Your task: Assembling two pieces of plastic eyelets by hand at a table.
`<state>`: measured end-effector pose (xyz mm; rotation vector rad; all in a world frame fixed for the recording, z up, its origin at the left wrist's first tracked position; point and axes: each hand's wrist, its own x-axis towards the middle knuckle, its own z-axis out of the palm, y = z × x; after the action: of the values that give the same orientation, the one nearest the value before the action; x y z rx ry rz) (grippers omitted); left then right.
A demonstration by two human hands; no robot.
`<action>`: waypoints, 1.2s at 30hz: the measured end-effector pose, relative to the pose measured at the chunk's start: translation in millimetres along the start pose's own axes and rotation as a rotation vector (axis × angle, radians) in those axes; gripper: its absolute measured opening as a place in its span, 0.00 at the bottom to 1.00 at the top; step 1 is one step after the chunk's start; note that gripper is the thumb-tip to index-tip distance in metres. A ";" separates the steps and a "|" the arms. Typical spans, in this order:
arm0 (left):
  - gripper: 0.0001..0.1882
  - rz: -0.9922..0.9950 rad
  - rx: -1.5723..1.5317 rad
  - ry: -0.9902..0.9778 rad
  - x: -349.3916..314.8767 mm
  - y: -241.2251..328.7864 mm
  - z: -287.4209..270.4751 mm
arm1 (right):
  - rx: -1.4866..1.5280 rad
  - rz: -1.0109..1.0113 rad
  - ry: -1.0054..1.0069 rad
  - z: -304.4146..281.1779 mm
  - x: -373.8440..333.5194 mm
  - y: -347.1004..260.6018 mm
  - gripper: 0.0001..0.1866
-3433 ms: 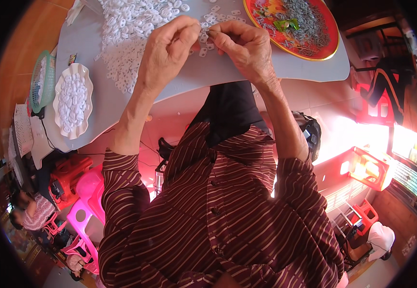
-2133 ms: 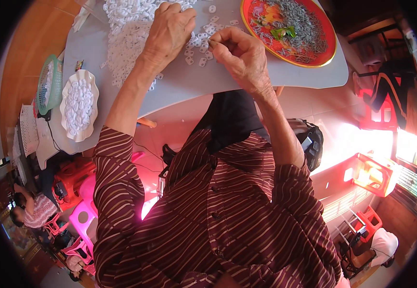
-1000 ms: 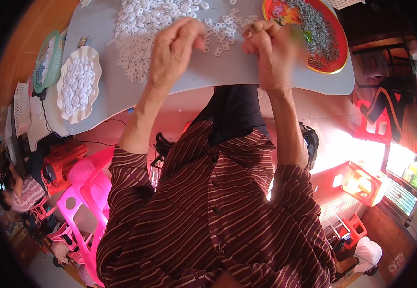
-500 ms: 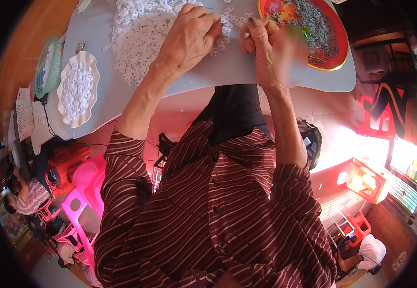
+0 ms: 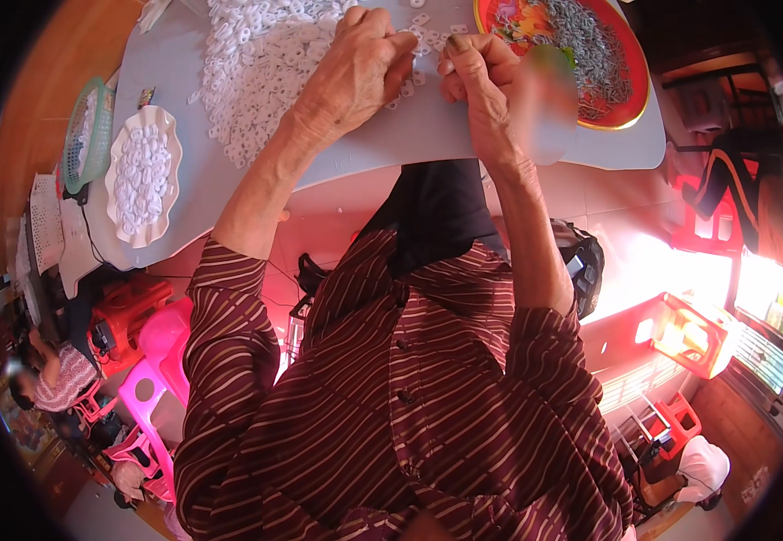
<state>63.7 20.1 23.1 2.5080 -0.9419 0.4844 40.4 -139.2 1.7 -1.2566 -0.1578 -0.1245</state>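
My left hand (image 5: 360, 77) is closed, its fingers curled in over the right edge of a big heap of small white plastic pieces with holes (image 5: 261, 104). A white speck shows at its fingertips, but what it holds is hidden. To the right, my right hand (image 5: 481, 86) is closed with thumb and forefinger pressed together; anything between them is too small to make out. The two hands are apart, both over the grey table (image 5: 355, 160). Near my right hand lies a round red tray (image 5: 609, 117) with a yellow rim, holding many thin grey nails (image 5: 603, 77).
A white wavy-edged dish (image 5: 170, 194) of white pieces stands at the table's left, next to a green basket (image 5: 100, 162). Pink plastic chairs (image 5: 143, 392) and a person (image 5: 62, 374) are at the left. Red stools (image 5: 698, 338) stand on the floor at the right.
The table and its contents sit slightly farther left in the picture. Both hands keep nearly the same closed poses, the right one turned a little.
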 end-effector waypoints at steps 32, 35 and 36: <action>0.07 -0.576 -1.083 0.242 -32.4 20.1 -1.3 | -0.126 0.004 -0.278 0.8 -0.4 -0.2 0.07; 0.08 -0.605 -1.218 0.273 -32.7 22.2 2.5 | -0.128 0.000 -0.262 1.2 -0.5 -3.7 0.07; 0.09 -0.635 -1.264 0.256 -32.7 22.9 3.1 | -0.129 -0.001 -0.244 0.7 -0.9 -4.5 0.07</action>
<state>25.3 20.5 11.5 1.3799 -0.1498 -0.0430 38.7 -139.9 6.0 -1.3985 -0.3657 0.0187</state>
